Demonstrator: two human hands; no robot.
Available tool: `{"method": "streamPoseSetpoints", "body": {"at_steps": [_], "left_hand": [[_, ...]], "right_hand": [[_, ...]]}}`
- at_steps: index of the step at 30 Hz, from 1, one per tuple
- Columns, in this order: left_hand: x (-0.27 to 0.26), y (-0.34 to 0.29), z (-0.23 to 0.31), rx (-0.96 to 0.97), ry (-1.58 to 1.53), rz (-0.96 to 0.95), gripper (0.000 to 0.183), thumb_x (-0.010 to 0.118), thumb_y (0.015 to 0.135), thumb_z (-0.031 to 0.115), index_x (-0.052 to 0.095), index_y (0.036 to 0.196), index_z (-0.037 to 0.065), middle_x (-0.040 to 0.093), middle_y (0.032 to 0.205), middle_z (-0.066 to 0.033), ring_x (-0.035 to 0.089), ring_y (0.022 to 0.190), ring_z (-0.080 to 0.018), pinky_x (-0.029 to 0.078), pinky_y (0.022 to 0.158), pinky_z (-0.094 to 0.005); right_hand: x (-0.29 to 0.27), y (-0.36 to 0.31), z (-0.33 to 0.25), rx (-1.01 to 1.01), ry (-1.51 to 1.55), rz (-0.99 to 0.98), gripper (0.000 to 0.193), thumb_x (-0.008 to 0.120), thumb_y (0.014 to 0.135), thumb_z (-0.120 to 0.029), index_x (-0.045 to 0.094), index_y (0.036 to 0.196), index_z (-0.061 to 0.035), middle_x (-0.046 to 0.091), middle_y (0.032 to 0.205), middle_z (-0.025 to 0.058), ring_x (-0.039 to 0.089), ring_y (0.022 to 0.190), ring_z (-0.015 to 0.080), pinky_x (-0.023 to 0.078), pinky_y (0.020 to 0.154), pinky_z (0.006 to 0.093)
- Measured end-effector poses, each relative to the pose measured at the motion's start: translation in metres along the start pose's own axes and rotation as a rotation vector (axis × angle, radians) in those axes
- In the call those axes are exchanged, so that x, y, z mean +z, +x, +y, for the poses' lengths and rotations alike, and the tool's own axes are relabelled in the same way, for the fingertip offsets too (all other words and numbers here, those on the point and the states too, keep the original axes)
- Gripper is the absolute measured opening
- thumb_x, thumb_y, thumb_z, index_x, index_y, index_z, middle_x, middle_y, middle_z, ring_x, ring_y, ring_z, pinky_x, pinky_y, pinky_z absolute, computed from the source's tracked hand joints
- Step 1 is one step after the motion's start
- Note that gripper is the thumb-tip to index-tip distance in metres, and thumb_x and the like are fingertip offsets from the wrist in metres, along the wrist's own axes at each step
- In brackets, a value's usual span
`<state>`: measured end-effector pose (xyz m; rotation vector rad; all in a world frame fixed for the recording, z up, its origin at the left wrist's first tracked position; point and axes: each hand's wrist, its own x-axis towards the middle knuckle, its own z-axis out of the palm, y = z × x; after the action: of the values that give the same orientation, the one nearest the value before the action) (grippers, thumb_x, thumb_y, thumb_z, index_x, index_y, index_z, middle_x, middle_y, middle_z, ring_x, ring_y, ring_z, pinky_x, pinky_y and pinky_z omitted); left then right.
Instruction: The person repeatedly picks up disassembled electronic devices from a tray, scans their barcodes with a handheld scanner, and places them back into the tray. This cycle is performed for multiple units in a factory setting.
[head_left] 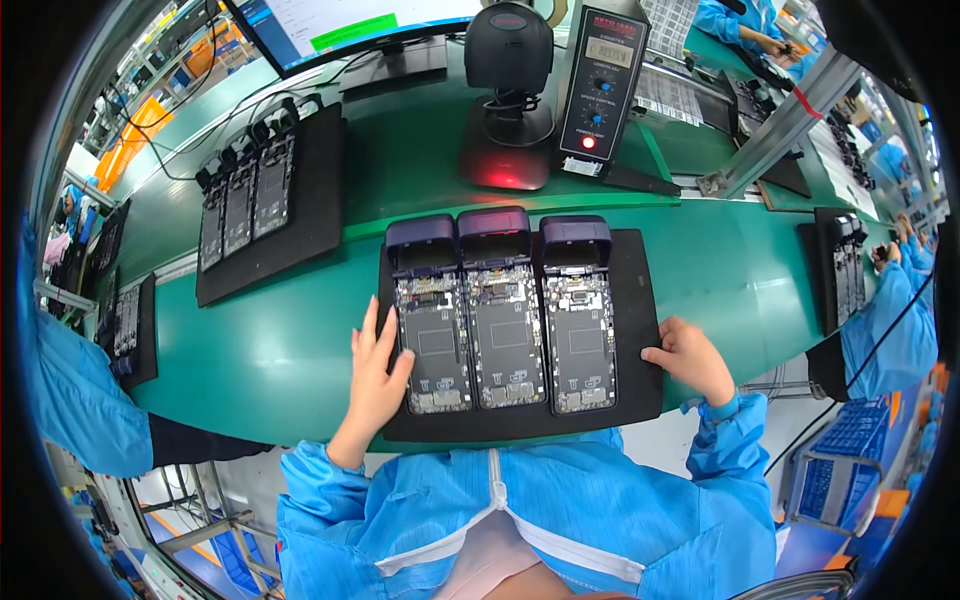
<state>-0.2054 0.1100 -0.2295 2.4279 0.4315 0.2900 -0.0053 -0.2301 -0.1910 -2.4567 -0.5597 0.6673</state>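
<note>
Three opened handheld devices (505,335), phone-like with bare circuit boards and large dark grey panels, lie side by side on a black board (520,425). A dark purple cover piece (494,236) stands raised at the far end of each. My left hand (378,378) is open, fingers spread along the board's left edge, its fingertips beside the left device. At the board's right edge, my right hand (692,362) has curled fingers, with the thumb on the edge; its other fingers are partly hidden. The right device is nearest to that hand, apart from it.
Behind the board stand a black scanner (508,60) on a base glowing red and a black counter box (602,85) with knobs. A monitor (350,25) is at the back. Another black board (320,200) with similar devices lies left. Co-workers in blue sleeves (890,320) sit at both sides.
</note>
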Motion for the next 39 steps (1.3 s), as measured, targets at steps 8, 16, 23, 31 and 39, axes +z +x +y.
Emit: {"method": "streamPoseSetpoints", "body": {"at_steps": [8, 16, 23, 31, 39], "left_hand": [[0.011, 0.025, 0.017, 0.014, 0.082, -0.076, 0.054, 0.054, 0.076, 0.017, 0.037, 0.127, 0.009, 0.011, 0.139, -0.0197, 0.011, 0.125, -0.0440, 0.009, 0.102, -0.0487], [0.011, 0.016, 0.049, -0.276, -1.162, 0.078, 0.061, 0.048, 0.074, 0.000, 0.023, 0.130, -0.001, 0.013, 0.139, -0.0176, 0.012, 0.128, -0.0336, 0.014, 0.103, -0.0414], [0.010, 0.031, 0.028, -0.504, -1.354, -0.267, 0.047, 0.049, 0.076, -0.002, 0.035, 0.120, -0.002, 0.043, 0.118, -0.0146, 0.047, 0.104, -0.0215, 0.038, 0.088, -0.0321], [0.007, 0.026, 0.036, -0.503, -1.563, -0.209, 0.043, 0.054, 0.064, -0.012, 0.050, 0.106, -0.001, 0.058, 0.101, -0.0117, 0.055, 0.094, -0.0225, 0.042, 0.084, -0.0340], [-0.017, 0.000, 0.030, -0.380, -1.666, -0.199, 0.051, 0.054, 0.071, -0.003, 0.037, 0.119, 0.000, 0.046, 0.118, -0.0205, 0.045, 0.109, -0.0328, 0.035, 0.094, -0.0428]], "right_hand": [[0.001, 0.022, -0.011, -0.097, -0.108, 0.346, 0.032, 0.066, 0.067, -0.014, 0.050, 0.090, 0.0006, 0.055, 0.073, 0.0129, 0.053, 0.065, 0.0287, 0.042, 0.057, 0.0359], [0.020, -0.006, -0.046, -0.286, -0.410, -0.022, 0.103, 0.076, 0.051, -0.040, 0.018, 0.134, -0.0223, 0.017, 0.134, 0.0233, 0.012, 0.125, 0.0427, 0.020, 0.092, 0.0630], [-0.041, 0.022, -0.061, -0.408, -0.299, -0.020, 0.106, 0.078, 0.051, -0.034, 0.016, 0.135, -0.0147, 0.019, 0.137, 0.0181, 0.020, 0.126, 0.0345, 0.020, 0.096, 0.0567], [-0.097, 0.149, -0.056, -0.064, 1.123, 0.654, 0.036, 0.058, 0.079, -0.033, 0.056, 0.096, -0.0009, 0.050, 0.076, 0.0009, 0.047, 0.057, 0.0078, 0.030, 0.044, 0.0200], [-0.065, 0.164, -0.075, -0.312, 1.348, 0.748, 0.019, 0.057, 0.080, -0.021, 0.054, 0.072, -0.0044, 0.044, 0.056, -0.0030, 0.039, 0.047, 0.0048, 0.026, 0.038, 0.0189]]}}
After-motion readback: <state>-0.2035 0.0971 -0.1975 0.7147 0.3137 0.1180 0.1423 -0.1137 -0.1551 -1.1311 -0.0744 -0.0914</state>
